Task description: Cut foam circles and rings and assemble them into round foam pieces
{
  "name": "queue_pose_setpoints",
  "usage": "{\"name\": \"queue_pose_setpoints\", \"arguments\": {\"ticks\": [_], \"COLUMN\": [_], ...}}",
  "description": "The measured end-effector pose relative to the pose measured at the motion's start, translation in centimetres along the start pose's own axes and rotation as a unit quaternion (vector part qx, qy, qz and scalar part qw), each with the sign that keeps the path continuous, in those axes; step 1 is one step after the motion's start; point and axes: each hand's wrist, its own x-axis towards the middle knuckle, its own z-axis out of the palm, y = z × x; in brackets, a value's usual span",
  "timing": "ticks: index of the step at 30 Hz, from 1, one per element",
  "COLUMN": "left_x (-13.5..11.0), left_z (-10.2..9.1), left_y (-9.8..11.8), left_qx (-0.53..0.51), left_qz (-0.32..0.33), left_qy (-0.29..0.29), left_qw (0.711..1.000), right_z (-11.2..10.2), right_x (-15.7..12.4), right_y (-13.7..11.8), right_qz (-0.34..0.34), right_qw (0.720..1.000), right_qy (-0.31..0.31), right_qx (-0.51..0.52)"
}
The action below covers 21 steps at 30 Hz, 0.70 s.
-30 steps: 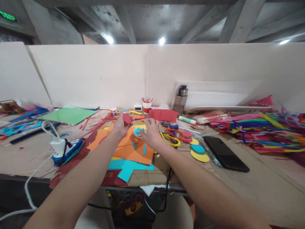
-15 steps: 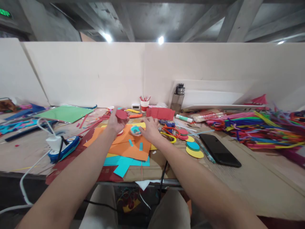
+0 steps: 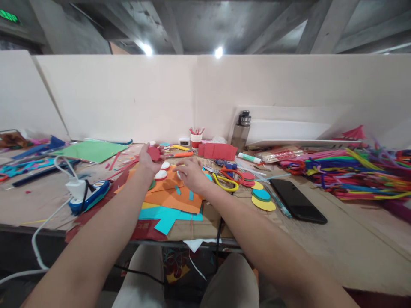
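In my left hand (image 3: 148,161) is a red paper circle (image 3: 154,153), resting against the fingers above the orange sheets (image 3: 173,201). My right hand (image 3: 192,174) is over the right part of those sheets, fingers bent and drawn together. A small pale thing shows at its fingertips, too covered to make out. White-topped round pieces (image 3: 160,174) with red edges lie between the hands. Two small teal paper strips (image 3: 191,195) are on the orange sheet, and larger teal sheets (image 3: 165,224) stick out beneath it.
Scissors with yellow handles (image 3: 228,185), red discs (image 3: 248,176) and yellow discs (image 3: 263,205) lie right of my right hand. Farther right are a black phone (image 3: 297,201) and pipe cleaners (image 3: 359,179). A power strip (image 3: 90,199) stands left. A bottle (image 3: 240,132) stands at the back.
The red circle has moved left and slightly tilted with my left hand. My right hand has moved left and now covers the teal-and-white round thing. More white round pieces show between the hands.
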Motion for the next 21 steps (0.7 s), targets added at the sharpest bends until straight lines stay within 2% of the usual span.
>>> {"name": "queue_pose_setpoints", "arguments": {"ticks": [4, 8, 14, 16, 19, 21], "left_x": [-0.6, -1.2, -1.0, -1.0, -1.0, -1.0], "left_z": [0.6, 1.2, 1.1, 1.1, 1.3, 1.4], "left_y": [-2.2, -3.9, -4.0, -3.8, -3.4, -3.2], "left_qx": [0.101, 0.16, 0.178, 0.174, 0.166, 0.155], "left_qz": [-0.026, -0.018, -0.012, -0.013, -0.023, -0.022], "left_qy": [-0.048, -0.077, -0.066, -0.059, -0.037, -0.028], "left_qw": [0.993, 0.984, 0.982, 0.983, 0.985, 0.987], "right_z": [-2.0, -2.4, -1.9, -2.1, -2.9, -3.4], "right_x": [0.2, -0.1, 0.0, 0.2, 0.5, 0.5], "right_y": [0.4, 1.1, 1.6, 1.9, 2.1, 1.8], "right_qz": [0.033, 0.103, 0.114, 0.091, 0.033, 0.024], "right_qw": [0.993, 0.985, 0.989, 0.992, 0.994, 0.99], "right_qy": [0.098, 0.12, 0.087, 0.069, -0.006, -0.057], "right_qx": [0.048, 0.061, 0.045, 0.055, 0.105, 0.126]}}
